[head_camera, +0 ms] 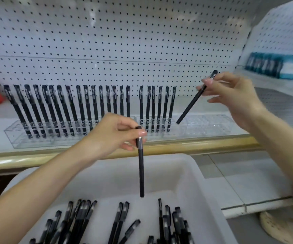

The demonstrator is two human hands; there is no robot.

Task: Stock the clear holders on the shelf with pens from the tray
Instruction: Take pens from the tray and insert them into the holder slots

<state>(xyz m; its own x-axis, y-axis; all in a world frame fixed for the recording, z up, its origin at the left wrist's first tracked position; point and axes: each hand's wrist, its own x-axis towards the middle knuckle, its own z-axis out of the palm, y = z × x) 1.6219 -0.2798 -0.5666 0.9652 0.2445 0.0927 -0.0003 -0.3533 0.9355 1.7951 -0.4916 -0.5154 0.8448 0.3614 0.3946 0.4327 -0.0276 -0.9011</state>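
1. Black pen point(141, 173) in our left hand point(114, 132): thumb and fingertips pinch its upper end, and its long axis hangs straight up and down. The lower end points down into the tray, clear of the pens lying there.
2. Our right hand point(230, 95) pinches a second black pen point(193, 101) near its upper end. This one is tilted, with the top end up past the fingers and the lower end pointing down and towards our left hand.
3. That lower end sits at the top of the clear holder point(212, 124) below our right hand, just beside the last standing pen. We cannot tell whether it has entered a slot.
4. This holder carries six standing pens point(159, 106) at the end nearer our left hand; the part under our right wrist holds none.
5. Behind our left hand a second clear holder point(18, 138) is filled with a long row of pens point(62, 106), caps up, leaning more the farther they stand from the hands.
6. Both holders rest on the shelf point(195, 145), in front of a white pegboard point(124, 41).
7. Below both hands, the white tray point(186, 173) holds loose black pens point(82, 217) in small heaps, most lying with their caps towards the shelf.
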